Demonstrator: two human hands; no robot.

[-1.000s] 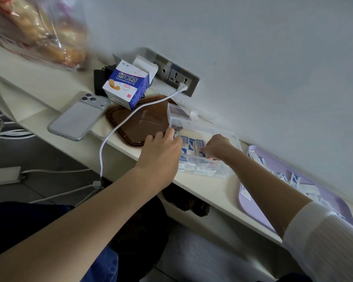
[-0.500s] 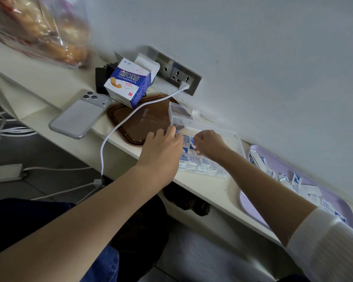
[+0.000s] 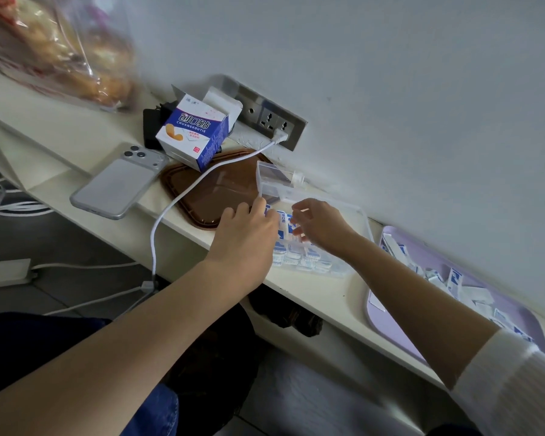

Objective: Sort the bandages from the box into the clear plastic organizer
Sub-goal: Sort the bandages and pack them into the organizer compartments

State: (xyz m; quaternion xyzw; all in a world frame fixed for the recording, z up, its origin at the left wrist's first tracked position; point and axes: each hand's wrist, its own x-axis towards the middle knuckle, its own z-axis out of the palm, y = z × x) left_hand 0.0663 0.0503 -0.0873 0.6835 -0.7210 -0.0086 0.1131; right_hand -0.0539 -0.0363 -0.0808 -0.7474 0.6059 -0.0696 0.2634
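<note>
Behind everything, a pale grey wall is rising above a long cream surface (image 3: 315, 289) that is running from upper left to lower right. Near its middle, the clear plastic organizer (image 3: 356, 215) is sitting close to the wall, a clear upright panel (image 3: 269, 179) standing at its left end and rows of blue-and-white wrapped bandages (image 3: 299, 262) packed along its near side. My left hand (image 3: 246, 237) is resting at the organizer's left end, its fingers (image 3: 258, 206) bent with the tips against the rim; I cannot tell whether they are gripping it. My right hand (image 3: 323, 226) is hovering over the wrapped bandages, fingers (image 3: 301, 205) apart and loosely curved, pointing left. To the right, a lavender tray (image 3: 377, 319) is holding loose bandages (image 3: 453, 278), partly hidden by my right forearm. To the left, the opened bandage box (image 3: 195, 133) is standing at the far corner of a brown tray (image 3: 221, 190), beside a silver phone (image 3: 117, 184) lying face down. A white cable (image 3: 183, 199) is running from a wall socket (image 3: 272, 119) across the brown tray and off the surface's edge.
</note>
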